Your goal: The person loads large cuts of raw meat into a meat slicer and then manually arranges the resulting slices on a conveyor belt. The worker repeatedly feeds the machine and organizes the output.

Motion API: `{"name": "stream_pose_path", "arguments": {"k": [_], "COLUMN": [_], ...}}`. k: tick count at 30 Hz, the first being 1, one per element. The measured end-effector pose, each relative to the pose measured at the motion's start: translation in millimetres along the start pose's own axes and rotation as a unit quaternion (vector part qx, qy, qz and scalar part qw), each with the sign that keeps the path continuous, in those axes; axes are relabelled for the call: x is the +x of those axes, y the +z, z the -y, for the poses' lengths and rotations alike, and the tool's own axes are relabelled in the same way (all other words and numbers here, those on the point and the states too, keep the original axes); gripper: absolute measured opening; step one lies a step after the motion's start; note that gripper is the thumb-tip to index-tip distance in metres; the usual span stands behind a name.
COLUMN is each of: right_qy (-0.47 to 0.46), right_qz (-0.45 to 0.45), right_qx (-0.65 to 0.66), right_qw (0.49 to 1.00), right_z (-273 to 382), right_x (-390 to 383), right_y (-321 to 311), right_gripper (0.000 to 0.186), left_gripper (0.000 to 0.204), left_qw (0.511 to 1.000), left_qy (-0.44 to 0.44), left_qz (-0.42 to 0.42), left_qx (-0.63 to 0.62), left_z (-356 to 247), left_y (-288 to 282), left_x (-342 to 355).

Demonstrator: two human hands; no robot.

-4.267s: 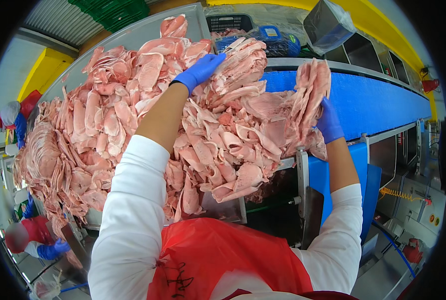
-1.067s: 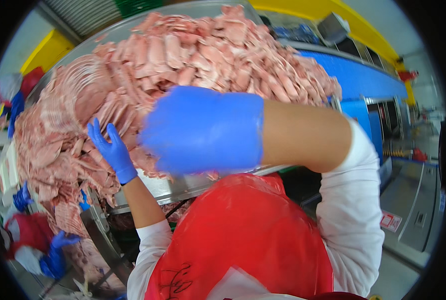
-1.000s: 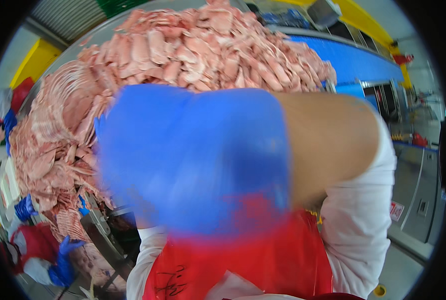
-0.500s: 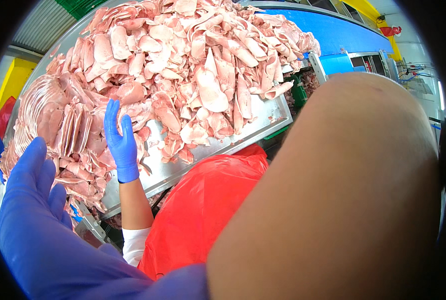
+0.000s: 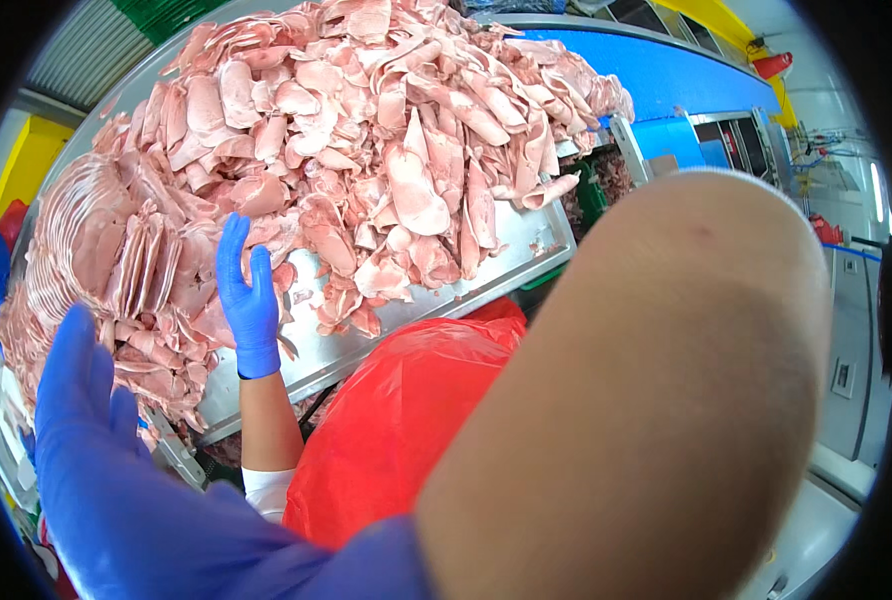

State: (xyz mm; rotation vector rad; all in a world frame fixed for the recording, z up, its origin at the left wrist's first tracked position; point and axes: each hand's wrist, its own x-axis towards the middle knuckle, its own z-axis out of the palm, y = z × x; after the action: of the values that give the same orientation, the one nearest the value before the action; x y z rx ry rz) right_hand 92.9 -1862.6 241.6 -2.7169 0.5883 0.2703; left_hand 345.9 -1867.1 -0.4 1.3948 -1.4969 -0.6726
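Observation:
Sliced pale pink meat [image 5: 416, 185] lies in a big heap across a metal table [image 5: 416, 320]. My left hand [image 5: 251, 310], in a blue glove, is raised at the heap's near side, fingers and thumb apart, with nothing in it. Whether it touches the meat behind it I cannot tell. My right arm crosses close in front of the view, its bare elbow at the right. My right hand [image 5: 116, 450], also gloved in blue, looms large at the lower left with fingers stretched out and nothing seen in it. A red plastic apron [image 5: 396, 410] covers my front.
Neatly stacked slices [image 5: 76, 230] stand at the heap's left. Behind it, a blue belt [image 5: 666, 85] runs to the right. A green crate [image 5: 593, 195] with meat pieces sits beyond the table's right edge. Grey cabinets [image 5: 846, 340] are at the far right.
The whole view has shifted slightly. My right hand has moved a little to the right and down in view, and my left hand sits slightly lower. Both stay open.

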Motion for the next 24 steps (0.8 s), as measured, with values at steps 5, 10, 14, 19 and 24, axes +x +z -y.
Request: {"name": "stream_pose_path", "arguments": {"k": [5, 10, 14, 19, 24], "right_qy": [-0.010, 0.022, -0.005, 0.129, 0.265], "right_qz": [-0.002, -0.055, -0.029, 0.049, -0.054], "right_qx": [-0.014, -0.011, 0.082, 0.110, 0.273], "right_qw": [1.000, 0.998, 0.996, 0.984, 0.923], "right_z": [6, -2, -54, -131, -300], "right_x": [3, 14, -14, -95, -182], "right_y": [-3, -2, 71, 90, 123], "right_gripper": [0.031, 0.030, 0.034, 0.045, 0.053], "left_gripper": [0.044, 0.043, 0.040, 0.039, 0.039], "left_qw": [0.999, 0.956, 0.995, 0.988, 0.971], "left_qy": [0.026, -0.227, -0.064, -0.043, -0.079], "left_qz": [0.016, -0.021, 0.049, 0.134, 0.211], "left_qx": [0.034, -0.187, -0.055, -0.067, -0.074], "left_z": [4, -32, -5, -16, -44], "left_y": [-1, 20, 47, 104, 178], "left_x": [2, 4, 8, 7, 11]}}
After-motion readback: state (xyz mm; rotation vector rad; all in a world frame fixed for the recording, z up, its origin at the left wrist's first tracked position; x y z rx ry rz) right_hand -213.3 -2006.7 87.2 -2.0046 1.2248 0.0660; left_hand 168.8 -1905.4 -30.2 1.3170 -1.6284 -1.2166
